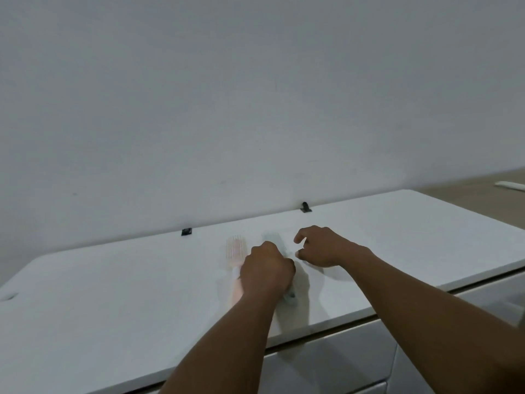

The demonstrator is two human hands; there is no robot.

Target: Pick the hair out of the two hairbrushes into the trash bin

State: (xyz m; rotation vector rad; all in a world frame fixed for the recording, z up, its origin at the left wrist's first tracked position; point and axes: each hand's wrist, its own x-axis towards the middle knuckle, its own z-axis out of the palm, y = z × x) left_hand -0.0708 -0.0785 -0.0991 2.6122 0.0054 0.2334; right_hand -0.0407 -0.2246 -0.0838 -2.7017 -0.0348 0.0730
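Two hairbrushes lie side by side on the white table [113, 294]. The pink hairbrush [235, 253] is on the left, bristles up, its handle partly behind my left hand. The pale green hairbrush [275, 240] lies just right of it, its handle end showing below my left hand. My left hand [267, 270] is curled into a fist over the green brush's handle. My right hand [321, 245] hovers just right of the green brush head, fingers bent and apart, holding nothing. No trash bin is in view.
Two small black clips [186, 231] [305, 207] sit on the table's far edge against the grey wall. A white object [510, 185] lies on the floor at far right. White drawer fronts [326, 362] are below the table's near edge.
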